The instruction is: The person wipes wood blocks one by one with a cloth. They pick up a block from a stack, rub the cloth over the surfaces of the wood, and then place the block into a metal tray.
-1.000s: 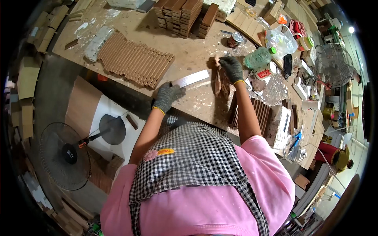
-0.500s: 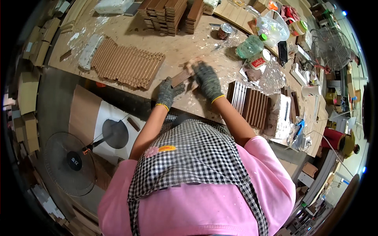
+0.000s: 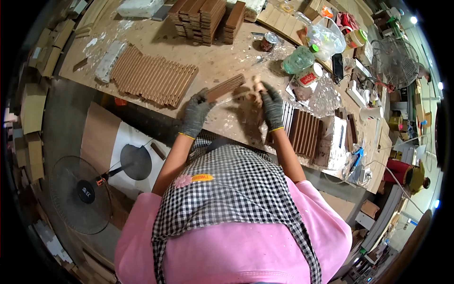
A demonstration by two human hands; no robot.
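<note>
My left hand (image 3: 196, 111), in a dark grey knitted glove, is closed on the near end of a brown wooden strip (image 3: 227, 87). The strip slants up to the right above the workbench, with grooves along its face. In the same kind of glove, my right hand (image 3: 271, 107) is closed around a small beige piece (image 3: 257, 85), its kind too small to tell. That piece is apart from the strip's far end. Left of my left hand lies a row of brown grooved strips (image 3: 153, 75). Darker strips (image 3: 305, 132) stand side by side near my right wrist.
Stacked brown boards (image 3: 201, 21) stand at the back of the workbench (image 3: 142, 35). To the right are a tin can (image 3: 269, 41), a green bottle (image 3: 299, 59), a paper cup (image 3: 309, 75) and a white wrapped block (image 3: 335, 142). A floor fan (image 3: 85, 191) stands left.
My right hand has moved right and away from the wooden strip with the beige piece. More of the strip shows now, slanting at a flatter angle in my left hand.
</note>
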